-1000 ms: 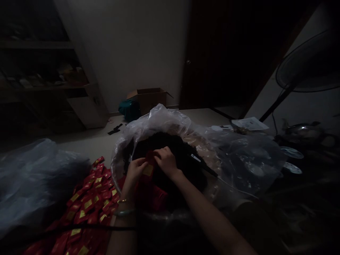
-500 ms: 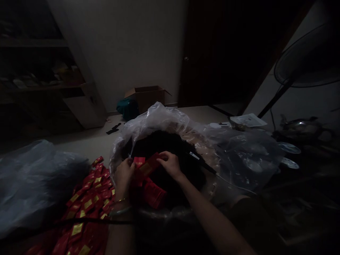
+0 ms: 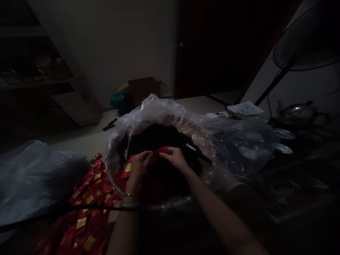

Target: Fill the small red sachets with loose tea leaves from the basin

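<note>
Gripping 1 red pkt point(image 3: 160, 150) w/ 2 hands point(image 3: 138, 165) point(image 3: 176, 158) over 1 dark heap point(image 3: 159, 134), 1 box point(image 3: 145, 91) bhd

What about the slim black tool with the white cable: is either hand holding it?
No, the slim black tool lies apart from the left hand and right hand, both at the small red packet.

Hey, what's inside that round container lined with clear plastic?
A dark, loose heap, with a black corded tool resting on it and red packets beside the left hand. The heap covers whatever lies beneath it, and shadow hides much of the near side.
</note>
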Available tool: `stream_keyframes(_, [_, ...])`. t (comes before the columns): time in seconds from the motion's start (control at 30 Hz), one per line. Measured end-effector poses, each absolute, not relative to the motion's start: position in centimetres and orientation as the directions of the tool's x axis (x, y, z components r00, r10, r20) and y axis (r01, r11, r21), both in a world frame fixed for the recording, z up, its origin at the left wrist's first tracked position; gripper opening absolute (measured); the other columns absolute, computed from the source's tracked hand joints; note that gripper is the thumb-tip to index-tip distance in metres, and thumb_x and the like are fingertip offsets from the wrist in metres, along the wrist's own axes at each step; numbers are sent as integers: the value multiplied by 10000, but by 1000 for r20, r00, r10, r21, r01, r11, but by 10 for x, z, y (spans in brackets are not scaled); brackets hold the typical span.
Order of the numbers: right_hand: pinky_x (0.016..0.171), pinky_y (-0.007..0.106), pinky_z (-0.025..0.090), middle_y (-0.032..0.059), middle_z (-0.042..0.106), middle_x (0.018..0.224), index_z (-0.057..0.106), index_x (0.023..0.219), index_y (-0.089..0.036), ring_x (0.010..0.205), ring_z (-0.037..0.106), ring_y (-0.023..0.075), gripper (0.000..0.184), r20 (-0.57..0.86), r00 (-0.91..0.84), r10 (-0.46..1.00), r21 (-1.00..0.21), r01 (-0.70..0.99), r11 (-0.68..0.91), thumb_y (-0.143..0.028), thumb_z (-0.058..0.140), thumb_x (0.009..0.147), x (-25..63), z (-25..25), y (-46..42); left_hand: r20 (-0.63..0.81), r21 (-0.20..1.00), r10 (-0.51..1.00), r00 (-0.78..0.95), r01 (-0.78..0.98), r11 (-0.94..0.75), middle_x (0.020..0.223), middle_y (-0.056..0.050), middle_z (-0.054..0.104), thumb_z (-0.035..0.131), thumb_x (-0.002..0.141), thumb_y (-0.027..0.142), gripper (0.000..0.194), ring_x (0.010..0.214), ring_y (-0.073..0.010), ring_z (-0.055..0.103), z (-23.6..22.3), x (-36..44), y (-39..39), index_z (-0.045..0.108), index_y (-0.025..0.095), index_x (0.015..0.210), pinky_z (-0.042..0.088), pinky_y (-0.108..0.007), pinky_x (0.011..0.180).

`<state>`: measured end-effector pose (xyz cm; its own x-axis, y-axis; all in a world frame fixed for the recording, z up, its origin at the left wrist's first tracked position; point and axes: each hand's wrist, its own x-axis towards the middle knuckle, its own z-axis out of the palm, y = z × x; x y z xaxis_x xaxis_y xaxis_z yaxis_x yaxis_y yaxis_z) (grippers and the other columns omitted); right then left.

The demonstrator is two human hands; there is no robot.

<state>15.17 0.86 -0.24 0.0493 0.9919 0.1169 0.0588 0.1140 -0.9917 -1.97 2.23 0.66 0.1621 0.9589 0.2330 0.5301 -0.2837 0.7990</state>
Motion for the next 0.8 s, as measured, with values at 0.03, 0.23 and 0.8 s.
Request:
stream_keyframes(0.03, [676,290,488,33,695,761,641,779,-167,712,632,183,217,141,67,988,-987,88,134,-352,660,667,153,-4,9,269,760,945,186,562,-327,867,-66,728,554,806,329,229,802,-221,630,6,-18,22,717,208,911,474,-313,733])
stream_keyframes(0.23, [597,263,457,11,651,658,589,682,-192,611,576,152,181,222,208,953,-962,207,179,-363,575,738,151,-8,11,473,274,799,371,800,-534,1201,-99,620,714,704,282,571,1167,-325,444,2,0,18,549,238,1248,334,-487,970])
stream_keyframes(0.8, [821,330,464,32,708,805,698,870,-129,774,640,171,413,-70,-299,952,-978,-168,-125,-500,678,689,169,2,11,505,153,701,504,747,-647,1226,-82,623,669,764,257,397,1100,-276,511,1,0,21,576,238,1150,268,-495,1013])
